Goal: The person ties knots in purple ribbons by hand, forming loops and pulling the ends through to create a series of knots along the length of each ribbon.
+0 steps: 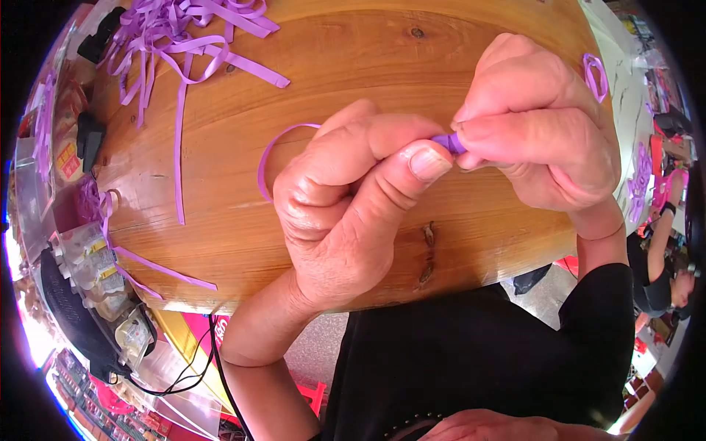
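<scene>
Left hand (346,206) and right hand (540,125) pinch one purple ribbon (448,141) between fingertips above the wooden desk (220,132); its loop curves leftward; loose purple strips (184,37) lie heaped at desk's far left.

Bright, even daylight, glare blown out at the lower left, strong fisheye bending and black corners.

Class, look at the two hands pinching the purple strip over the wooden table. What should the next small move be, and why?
Probably draw the loose tail through with the left hand. Both hands pinch a folded bit of purple strip between thumb and fingers, the right hand holding it firm, while the tail curves slack behind the left hand above the wooden table. The fold itself is mostly hidden.
</scene>
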Motion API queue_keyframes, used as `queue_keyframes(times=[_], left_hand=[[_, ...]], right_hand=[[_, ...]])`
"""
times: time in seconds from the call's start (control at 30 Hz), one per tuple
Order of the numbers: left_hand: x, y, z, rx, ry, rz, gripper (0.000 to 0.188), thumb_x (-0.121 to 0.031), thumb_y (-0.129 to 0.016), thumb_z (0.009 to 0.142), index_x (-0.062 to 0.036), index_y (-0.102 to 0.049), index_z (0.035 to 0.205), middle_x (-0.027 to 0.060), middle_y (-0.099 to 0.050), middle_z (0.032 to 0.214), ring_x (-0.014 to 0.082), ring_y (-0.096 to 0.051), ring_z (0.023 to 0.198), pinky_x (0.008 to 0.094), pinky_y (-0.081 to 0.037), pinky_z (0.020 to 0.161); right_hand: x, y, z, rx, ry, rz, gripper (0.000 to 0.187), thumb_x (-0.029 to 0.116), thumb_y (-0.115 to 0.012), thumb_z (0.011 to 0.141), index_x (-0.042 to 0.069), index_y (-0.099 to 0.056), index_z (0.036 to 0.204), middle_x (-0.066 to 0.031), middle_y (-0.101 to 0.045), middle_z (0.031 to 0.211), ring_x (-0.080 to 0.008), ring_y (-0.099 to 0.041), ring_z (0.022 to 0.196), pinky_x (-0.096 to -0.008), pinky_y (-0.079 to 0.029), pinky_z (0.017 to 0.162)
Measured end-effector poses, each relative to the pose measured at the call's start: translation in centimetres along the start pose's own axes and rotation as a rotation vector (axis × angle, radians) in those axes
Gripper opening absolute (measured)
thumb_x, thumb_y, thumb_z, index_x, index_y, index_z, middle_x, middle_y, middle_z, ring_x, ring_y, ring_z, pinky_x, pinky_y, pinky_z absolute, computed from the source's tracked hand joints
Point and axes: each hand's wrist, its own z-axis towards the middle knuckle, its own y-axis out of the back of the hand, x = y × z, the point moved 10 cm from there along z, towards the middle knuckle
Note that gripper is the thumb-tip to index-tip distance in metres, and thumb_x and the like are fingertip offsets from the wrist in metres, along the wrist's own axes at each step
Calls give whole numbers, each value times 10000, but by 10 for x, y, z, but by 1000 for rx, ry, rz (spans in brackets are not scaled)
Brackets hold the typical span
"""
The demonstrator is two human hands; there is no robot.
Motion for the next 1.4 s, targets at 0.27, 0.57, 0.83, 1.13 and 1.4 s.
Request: queue_keyframes(times=[0.27,0.57,0.83,1.13,1.4], left_hand=[[-3,-2,-1,14,-33,57,104,-92,-588,877,-10,-614,935,-4,-492,781,51,-389,597,209,-305,540],[8,-2,-6,-13,43,-69,159,-157,-588,891,-29,-611,982,-10,-480,750,48,-371,576,196,-278,489],[-3,-5,-6,11,-91,61,172,-154,-590,886,-5,-607,972,20,-524,767,86,-441,628,223,-348,560],[-27,-9,-3,99,-235,306,138,-138,-619,859,-6,-613,896,44,-559,760,106,-458,672,231,-363,628],[-33,-10,3,128,-148,470,116,-99,-688,774,-13,-657,845,7,-516,704,93,-427,657,221,-338,611]], right_hand=[[8,2,11,158,1,-81,225,54,-658,764,-13,-607,972,-117,-606,864,-173,-558,661,-273,-419,567],[9,-7,14,202,56,-112,216,105,-660,772,20,-599,961,-83,-594,846,-173,-541,664,-290,-395,575],[12,-4,7,130,33,-156,219,156,-664,787,78,-566,967,-43,-565,829,-174,-502,664,-317,-372,578],[11,-10,-1,244,16,-155,225,195,-658,806,111,-542,980,-26,-550,821,-174,-470,641,-327,-354,563],[4,7,-10,382,-78,-100,173,172,-667,795,77,-577,908,-51,-572,768,-184,-491,584,-311,-357,516]])
